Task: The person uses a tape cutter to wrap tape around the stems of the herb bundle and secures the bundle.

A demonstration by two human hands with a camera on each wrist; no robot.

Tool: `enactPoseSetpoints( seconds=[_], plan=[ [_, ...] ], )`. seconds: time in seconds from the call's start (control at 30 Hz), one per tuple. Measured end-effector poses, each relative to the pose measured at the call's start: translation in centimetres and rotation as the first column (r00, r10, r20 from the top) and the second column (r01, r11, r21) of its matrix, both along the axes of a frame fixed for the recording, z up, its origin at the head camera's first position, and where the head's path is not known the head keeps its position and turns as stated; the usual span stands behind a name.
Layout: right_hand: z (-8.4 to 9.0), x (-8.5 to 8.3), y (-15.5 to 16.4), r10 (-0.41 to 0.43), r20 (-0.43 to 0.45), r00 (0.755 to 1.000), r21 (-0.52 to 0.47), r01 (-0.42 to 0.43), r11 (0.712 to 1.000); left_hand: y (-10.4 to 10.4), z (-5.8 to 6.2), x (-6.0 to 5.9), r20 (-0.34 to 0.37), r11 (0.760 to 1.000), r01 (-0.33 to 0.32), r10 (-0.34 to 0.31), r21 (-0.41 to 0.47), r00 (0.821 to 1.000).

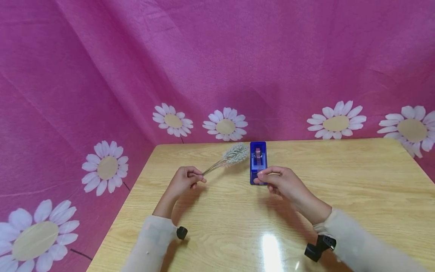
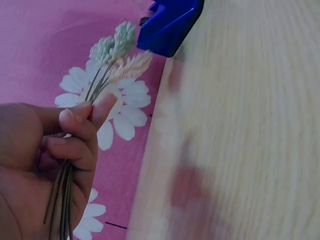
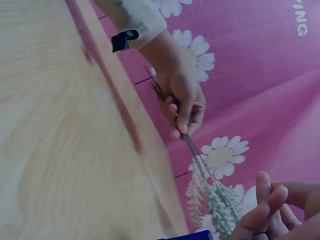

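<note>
My left hand (image 1: 188, 179) grips a bunch of thin stems topped with pale green and peach knitted-looking flower spikes (image 1: 236, 153). In the left wrist view, the stems (image 2: 62, 200) pass through the curled fingers, and the flower heads (image 2: 120, 45) point up and away. A blue tape dispenser (image 1: 253, 166) stands on the table to the right of the flowers, a tape roll (image 1: 258, 153) inside. At its near end my right hand (image 1: 285, 185) pinches what looks like the end of clear tape between thumb and forefinger. The tape itself is barely visible; a small glint shows at the fingertips (image 3: 277, 192).
The wooden table (image 1: 217, 226) has a bright glare patch near its front. A pink cloth (image 1: 238, 75) printed with white daisies hangs along its back and left sides. Black camera mounts (image 1: 181, 232) sit at both wrists.
</note>
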State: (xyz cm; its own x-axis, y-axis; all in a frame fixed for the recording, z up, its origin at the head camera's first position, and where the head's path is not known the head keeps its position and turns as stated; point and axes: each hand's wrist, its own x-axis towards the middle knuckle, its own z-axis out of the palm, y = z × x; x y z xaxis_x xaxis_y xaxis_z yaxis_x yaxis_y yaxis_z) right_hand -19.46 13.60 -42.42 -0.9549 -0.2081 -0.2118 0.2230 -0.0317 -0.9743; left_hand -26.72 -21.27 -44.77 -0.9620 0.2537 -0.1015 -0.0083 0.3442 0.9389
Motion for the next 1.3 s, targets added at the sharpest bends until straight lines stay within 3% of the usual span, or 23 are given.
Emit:
enactPoseSetpoints(
  seconds=[0.17, 0.47, 1.03, 1.3],
  plan=[
    [1.1, -0.4, 0.3, -0.009, -0.015, 1.000, -0.051, 0.008, 0.999, -0.4, 0.6, 0.0, 0.006, 0.999, 0.054, -0.054, 0.006, 0.999],
    [2.0, -1.3, 0.6, -0.008, -0.051, 0.999, -0.043, 0.006, 0.999, -0.7, 1.4, 0.1, -0.009, 0.992, 0.129, -0.129, 0.001, 0.992],
    [4.2, -3.1, 1.4, -0.030, -0.052, 0.998, -0.078, 0.026, 0.997, -0.8, 3.1, -0.3, -0.014, 0.956, 0.293, -0.293, -0.032, 0.956],
    [4.7, -3.7, 1.8, -0.026, -0.063, 0.998, -0.157, 0.016, 0.987, -1.8, 3.6, -0.3, -0.006, 0.953, 0.296, -0.297, -0.058, 0.955]
  ],
)
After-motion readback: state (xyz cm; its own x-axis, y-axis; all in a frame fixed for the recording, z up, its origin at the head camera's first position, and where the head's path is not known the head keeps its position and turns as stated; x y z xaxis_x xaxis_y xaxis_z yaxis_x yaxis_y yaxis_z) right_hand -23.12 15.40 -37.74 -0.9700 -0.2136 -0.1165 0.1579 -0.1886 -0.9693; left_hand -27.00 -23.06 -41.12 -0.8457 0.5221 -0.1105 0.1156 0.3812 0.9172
